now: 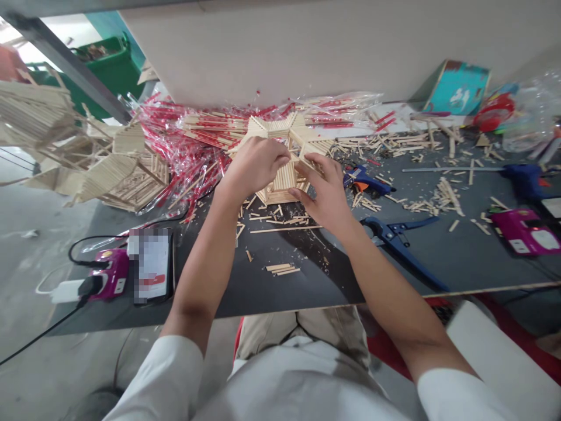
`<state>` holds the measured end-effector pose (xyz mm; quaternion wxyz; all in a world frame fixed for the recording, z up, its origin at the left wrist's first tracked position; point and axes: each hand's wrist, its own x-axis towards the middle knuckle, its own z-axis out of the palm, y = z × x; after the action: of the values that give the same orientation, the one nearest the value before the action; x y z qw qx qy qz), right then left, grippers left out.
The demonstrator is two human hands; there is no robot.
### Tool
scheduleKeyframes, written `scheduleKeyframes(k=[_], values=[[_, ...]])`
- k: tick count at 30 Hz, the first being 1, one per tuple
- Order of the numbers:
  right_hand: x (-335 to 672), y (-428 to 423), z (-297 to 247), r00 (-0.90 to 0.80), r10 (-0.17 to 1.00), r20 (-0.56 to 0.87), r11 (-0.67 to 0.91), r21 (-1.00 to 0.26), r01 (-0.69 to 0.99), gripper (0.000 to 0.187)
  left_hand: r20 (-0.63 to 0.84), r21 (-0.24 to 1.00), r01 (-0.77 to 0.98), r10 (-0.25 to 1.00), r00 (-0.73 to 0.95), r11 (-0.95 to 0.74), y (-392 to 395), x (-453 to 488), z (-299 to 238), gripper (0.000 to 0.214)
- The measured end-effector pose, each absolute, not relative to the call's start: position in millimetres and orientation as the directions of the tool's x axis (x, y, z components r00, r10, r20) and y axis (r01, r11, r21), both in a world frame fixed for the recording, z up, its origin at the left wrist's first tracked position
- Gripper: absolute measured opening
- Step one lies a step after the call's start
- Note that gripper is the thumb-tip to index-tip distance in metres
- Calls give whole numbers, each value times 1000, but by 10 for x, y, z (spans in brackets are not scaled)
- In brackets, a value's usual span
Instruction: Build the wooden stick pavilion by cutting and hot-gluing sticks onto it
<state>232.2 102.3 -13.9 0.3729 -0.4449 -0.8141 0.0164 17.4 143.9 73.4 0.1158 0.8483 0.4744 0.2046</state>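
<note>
A model built of thin wooden sticks (287, 178) stands on the dark table in front of me, with sloping roof-like panels. My left hand (256, 166) reaches over its left side, thumb and fingers pinched together above the middle. Whatever may be in that pinch is too small to make out. On the right side of the model, my right hand (326, 190) has its thumb and fingers bent around a stick panel, gripping it. My hands hide parts of the model. Short cut sticks (280, 269) lie on the table nearer to me.
A blue glue gun (370, 180) and a blue cutter (407, 251) lie to the right. Red-tipped sticks in plastic (184, 140) fill the back left. Another stick model (127, 181) is at left. A phone (153, 266) lies beside a purple power strip (109, 272).
</note>
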Motion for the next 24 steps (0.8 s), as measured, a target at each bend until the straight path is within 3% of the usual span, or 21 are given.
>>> scheduleKeyframes(k=[9, 17, 21, 24], values=[[2682, 939, 91, -291, 732, 616, 589, -358, 724, 47, 263, 404, 762, 862, 433, -506, 1432, 247, 719, 29], [3424, 1179, -84, 11, 735, 678, 380, -424, 822, 34, 328, 317, 837, 880, 344, -446, 1425, 307, 667, 27], [3494, 1210, -96, 67, 776, 628, 322, -485, 813, 25, 305, 275, 863, 890, 339, -423, 1418, 335, 676, 27], [3513, 1219, -104, 107, 803, 587, 263, -509, 820, 22, 313, 319, 852, 894, 319, -416, 1431, 321, 699, 27]])
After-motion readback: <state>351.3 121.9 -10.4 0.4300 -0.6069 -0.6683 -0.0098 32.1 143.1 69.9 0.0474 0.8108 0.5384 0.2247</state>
